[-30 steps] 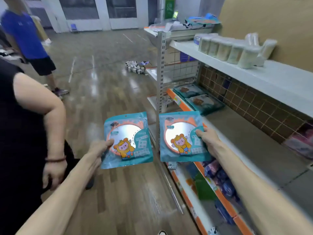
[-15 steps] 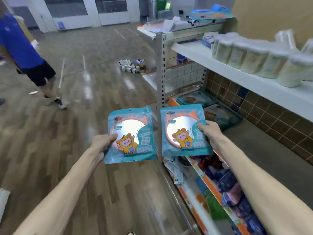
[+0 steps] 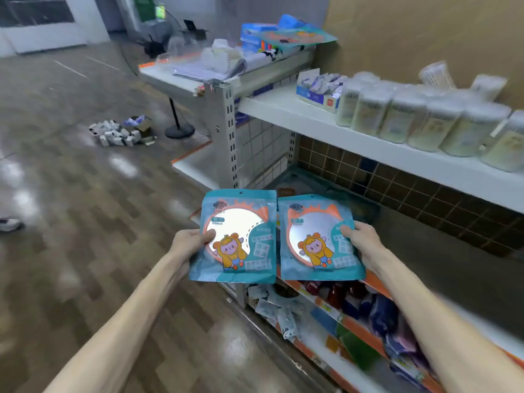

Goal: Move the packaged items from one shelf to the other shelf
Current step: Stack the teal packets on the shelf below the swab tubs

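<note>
Through the head camera I see my left hand (image 3: 188, 243) gripping a flat teal plastic packet with a round mirror and a cartoon figure in a yellow hood (image 3: 238, 236) by its left edge. The thumb is pressed on the front, and the other fingers are hidden behind the packet. My right hand (image 3: 361, 241) grips a second, matching teal mirror packet (image 3: 319, 239) by its right edge in the same way, thumb on the front and the rest out of sight behind. Both packets are upright in the air, face towards me, side by side with their inner edges touching or nearly so. They are held in front of the near end of the grey middle shelf (image 3: 453, 265), not resting on it. Above that, the white upper shelf (image 3: 312, 120) carries a row of pale cylindrical plastic jars (image 3: 425, 120) and, at its far end, a blue-and-white carton of small sachets (image 3: 317, 95). Below the packets, the orange-edged bottom shelf (image 3: 351, 324) holds a jumble of dark red, blue and green packs. To the left, a heap of small white boxes (image 3: 119, 134) lies on the glossy wooden floor (image 3: 85, 222).
</note>
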